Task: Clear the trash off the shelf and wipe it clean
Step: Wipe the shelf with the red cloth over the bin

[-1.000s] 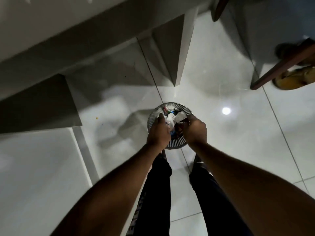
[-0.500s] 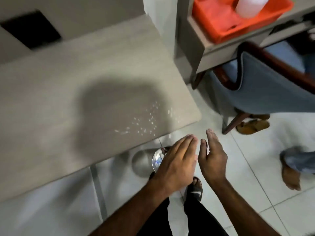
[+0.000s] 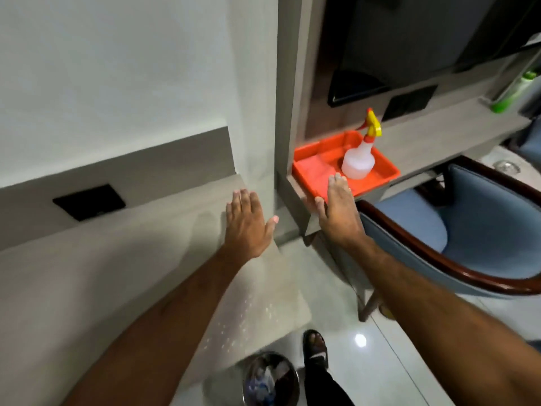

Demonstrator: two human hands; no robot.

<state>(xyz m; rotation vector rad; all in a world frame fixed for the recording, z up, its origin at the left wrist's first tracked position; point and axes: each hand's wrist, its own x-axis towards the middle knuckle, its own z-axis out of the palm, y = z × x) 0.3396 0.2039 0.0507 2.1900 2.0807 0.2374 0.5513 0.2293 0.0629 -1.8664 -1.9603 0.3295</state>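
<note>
The shelf point(image 3: 117, 273) is a pale grey wood-look slab along the wall, with small white crumbs point(image 3: 248, 315) scattered near its front corner. A shiny metal trash bin point(image 3: 270, 379) on the floor just below that corner holds crumpled scraps.

Blue chair, wall fittings, green bottle

A blue padded chair with a glossy dark wooden frame point(image 3: 456, 230) stands right — a black rectangular wall plate point(image 3: 89, 201) left, a green plastic bottle point(image 3: 513, 90) far right.

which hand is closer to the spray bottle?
Right. The right hand reaches over the orange tray beside the spray bottle; the left hand hovers over the shelf.
</note>
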